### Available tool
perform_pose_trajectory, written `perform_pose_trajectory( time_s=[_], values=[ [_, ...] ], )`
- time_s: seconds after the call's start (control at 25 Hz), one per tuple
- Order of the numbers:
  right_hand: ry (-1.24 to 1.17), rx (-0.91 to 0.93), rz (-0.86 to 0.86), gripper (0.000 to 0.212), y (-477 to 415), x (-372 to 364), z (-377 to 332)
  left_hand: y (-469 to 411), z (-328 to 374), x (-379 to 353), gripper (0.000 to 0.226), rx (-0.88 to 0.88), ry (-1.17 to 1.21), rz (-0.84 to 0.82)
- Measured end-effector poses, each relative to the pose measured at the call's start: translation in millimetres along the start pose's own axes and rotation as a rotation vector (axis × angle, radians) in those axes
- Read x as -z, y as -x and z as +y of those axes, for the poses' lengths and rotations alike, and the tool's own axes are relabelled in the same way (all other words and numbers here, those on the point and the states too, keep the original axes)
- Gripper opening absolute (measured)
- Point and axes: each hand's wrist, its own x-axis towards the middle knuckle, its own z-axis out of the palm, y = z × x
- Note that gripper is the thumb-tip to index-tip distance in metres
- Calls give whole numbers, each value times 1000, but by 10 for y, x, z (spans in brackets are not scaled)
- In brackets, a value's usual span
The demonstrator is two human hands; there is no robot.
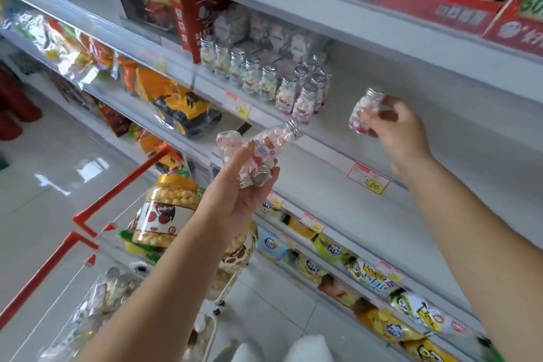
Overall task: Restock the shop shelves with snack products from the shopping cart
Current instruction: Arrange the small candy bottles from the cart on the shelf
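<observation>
A person restocks a white painted metal shelf (458, 138) in a shop aisle. The right grip (396, 132) is curled round a small clear plastic bottle with a ribbed silver screw cap (367, 109), filled with pink and white sweets, fingers pinching its lower half. This bottle is held nearly upright over the bare shelf board, right of a double row of matching silver-capped bottles (264, 79) standing close to the front lip; whether its base touches the board cannot be told. Smooth open board runs from the row to the right and back to the rear panel. At the lip below hangs a red-bordered paper price tag (368, 178). The left grip (249, 185), palm up in front of the shelf edge, clasps a handful of the same clear bottles (273, 141), one slanting cap-up toward the shelf, others with caps down against the palm. Beneath that forearm stands a wire shopping cart with a red plastic handle (123, 185), carrying a large clear jar of yellow puffed snacks (167, 209) with a gold lid. Glossy yellow and blue snack bags (382, 279) line the shelf below; red cardboard display cartons (435, 6) crowd the one above.
</observation>
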Motion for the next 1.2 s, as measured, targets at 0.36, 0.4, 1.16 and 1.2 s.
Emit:
perform_pose_trajectory(
  time_s=[0.36, 0.4, 1.16, 1.2],
  values=[
    [66, -94, -59, 50, -966, -456, 384, -522, 117, 92, 64, 51, 11, 9],
    [48, -94, -81, 49, -1033, -489, 362, -554, 111, 83, 65, 50, 20, 6],
    [-4, 44, -228, 9, -48, -473, -97, -657, 1, -125, 64, 127, 51, -6],
    [-20, -10, -366, 23, 103, -485, -159, -650, -21, -174, 65, 131, 51, -13]
  ],
)
